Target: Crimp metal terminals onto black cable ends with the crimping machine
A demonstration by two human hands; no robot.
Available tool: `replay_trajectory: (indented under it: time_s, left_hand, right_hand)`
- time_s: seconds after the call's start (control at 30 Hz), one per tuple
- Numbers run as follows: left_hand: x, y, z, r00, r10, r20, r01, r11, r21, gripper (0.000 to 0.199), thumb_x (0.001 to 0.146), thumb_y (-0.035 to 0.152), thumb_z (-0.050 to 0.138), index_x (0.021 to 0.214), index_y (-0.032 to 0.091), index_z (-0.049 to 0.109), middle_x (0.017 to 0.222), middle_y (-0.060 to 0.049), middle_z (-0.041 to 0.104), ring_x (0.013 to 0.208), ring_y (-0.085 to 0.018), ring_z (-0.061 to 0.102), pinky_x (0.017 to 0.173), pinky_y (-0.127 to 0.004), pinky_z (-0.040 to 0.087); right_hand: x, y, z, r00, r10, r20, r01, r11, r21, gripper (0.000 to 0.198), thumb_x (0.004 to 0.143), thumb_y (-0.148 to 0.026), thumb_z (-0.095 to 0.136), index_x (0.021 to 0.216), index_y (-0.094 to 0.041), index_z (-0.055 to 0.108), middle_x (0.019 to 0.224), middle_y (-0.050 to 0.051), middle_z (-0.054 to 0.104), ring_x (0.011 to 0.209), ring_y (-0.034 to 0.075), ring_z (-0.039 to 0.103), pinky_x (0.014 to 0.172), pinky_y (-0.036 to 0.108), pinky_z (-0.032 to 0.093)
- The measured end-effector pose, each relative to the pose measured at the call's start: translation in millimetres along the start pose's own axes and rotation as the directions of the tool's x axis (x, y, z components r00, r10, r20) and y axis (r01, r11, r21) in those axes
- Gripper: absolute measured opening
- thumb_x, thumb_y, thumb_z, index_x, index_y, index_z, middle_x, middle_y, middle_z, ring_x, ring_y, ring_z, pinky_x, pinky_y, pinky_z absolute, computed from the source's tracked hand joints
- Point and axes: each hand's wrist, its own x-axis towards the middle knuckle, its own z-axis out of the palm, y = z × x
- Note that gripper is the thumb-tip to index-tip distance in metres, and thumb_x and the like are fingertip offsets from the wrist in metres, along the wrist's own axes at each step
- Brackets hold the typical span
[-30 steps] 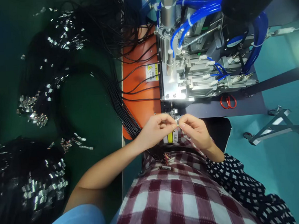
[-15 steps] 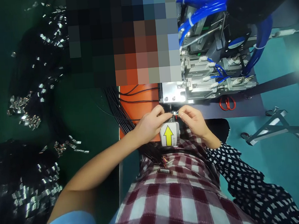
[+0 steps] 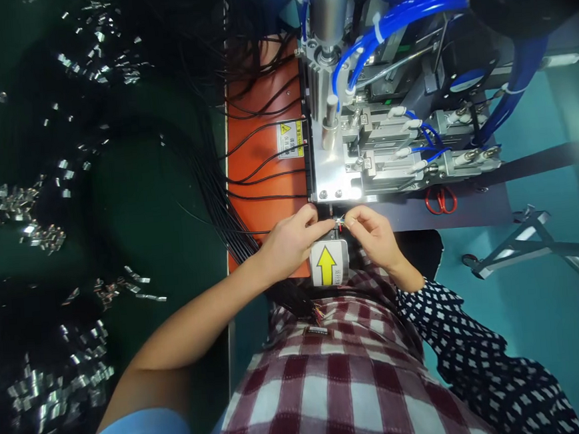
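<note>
My left hand [image 3: 290, 239] is closed on a thin black cable [image 3: 254, 232], with the index finger reaching the cable's end at the front of the machine. Fine coloured wires [image 3: 340, 222] spread from that end. My right hand [image 3: 374, 235] pinches these wires between thumb and forefinger; single wires are too small to tell apart. Just below the fingers is a white label with a yellow arrow [image 3: 327, 265] pointing at the machine. A bundle of black cables [image 3: 296, 298] with bare coloured wire ends lies against the checked apron [image 3: 327, 381].
Ahead stands the machine [image 3: 339, 173], with metal cylinders and blue air tubes [image 3: 404, 17]. Black cables cross an orange plate [image 3: 258, 146]. Red-handled scissors [image 3: 440, 200] lie at the right. Cable heaps with shiny metal ends [image 3: 33, 217] fill the dark green surface at left.
The view has shifted slightly. Both hands stay at almost the same spot, and the fine wires between them look more fanned out.
</note>
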Motion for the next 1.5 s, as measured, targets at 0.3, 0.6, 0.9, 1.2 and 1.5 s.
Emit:
replay_trajectory:
  time_s: [0.3, 0.6, 0.9, 1.2, 1.5]
  left_hand:
    - [1.2, 1.8, 0.1, 1.000, 0.013, 0.000, -0.013, 0.998, 0.059, 0.033, 0.097, 0.015, 0.043, 0.118, 0.017, 0.067, 0.088, -0.007, 0.056, 0.075, -0.016, 0.059, 0.062, -0.026, 0.053]
    - [0.9, 2.9, 1.4, 1.000, 0.005, 0.025, -0.008, 0.994, 0.111, 0.034, 0.096, 0.015, 0.044, 0.122, 0.018, 0.066, 0.090, -0.008, 0.057, 0.075, -0.016, 0.059, 0.062, -0.026, 0.054]
    - [0.5, 3.8, 1.8, 1.000, 0.007, 0.014, -0.009, 0.991, 0.130, 0.033, 0.097, 0.015, 0.044, 0.122, 0.017, 0.065, 0.087, -0.006, 0.055, 0.072, -0.015, 0.058, 0.059, -0.025, 0.053]
    - [0.0, 4.6, 2.9, 1.000, -0.001, 0.025, -0.003, 0.988, 0.152, 0.032, 0.097, 0.016, 0.044, 0.121, 0.019, 0.065, 0.089, -0.006, 0.055, 0.074, -0.015, 0.058, 0.061, -0.026, 0.055]
    - [-0.6, 4.8, 2.9, 0.999, 0.014, 0.034, -0.020, 0.981, 0.192, 0.033, 0.096, 0.014, 0.045, 0.123, 0.017, 0.063, 0.090, -0.007, 0.055, 0.074, -0.015, 0.059, 0.061, -0.026, 0.054]
  right_hand:
    - [-0.7, 1.8, 1.3, 1.000, -0.006, -0.011, 0.006, 1.000, -0.012, 0.024, 0.091, -0.040, 0.058, 0.075, -0.021, 0.057, 0.070, -0.001, 0.052, 0.064, 0.014, 0.045, 0.058, 0.028, 0.038]
    - [-2.8, 5.9, 3.1, 0.991, -0.124, -0.047, 0.116, 0.984, -0.136, 0.019, 0.094, -0.030, 0.054, 0.077, -0.021, 0.056, 0.069, -0.002, 0.052, 0.064, 0.014, 0.047, 0.061, 0.029, 0.040]
    - [-1.6, 8.8, -0.1, 0.930, -0.368, -0.002, 0.342, 0.867, -0.363, 0.015, 0.093, -0.020, 0.053, 0.079, -0.022, 0.057, 0.071, 0.001, 0.057, 0.063, 0.015, 0.051, 0.061, 0.030, 0.042]
    - [2.7, 11.5, -8.7, 0.855, -0.498, 0.144, 0.479, 0.654, -0.586, 0.012, 0.092, -0.018, 0.052, 0.083, -0.021, 0.058, 0.069, 0.001, 0.060, 0.060, 0.015, 0.052, 0.060, 0.032, 0.037]
    - [-0.3, 3.9, -3.1, 0.972, -0.235, 0.025, 0.230, 0.918, -0.323, 0.015, 0.093, -0.022, 0.053, 0.078, -0.021, 0.056, 0.071, -0.001, 0.056, 0.063, 0.014, 0.051, 0.062, 0.028, 0.040]
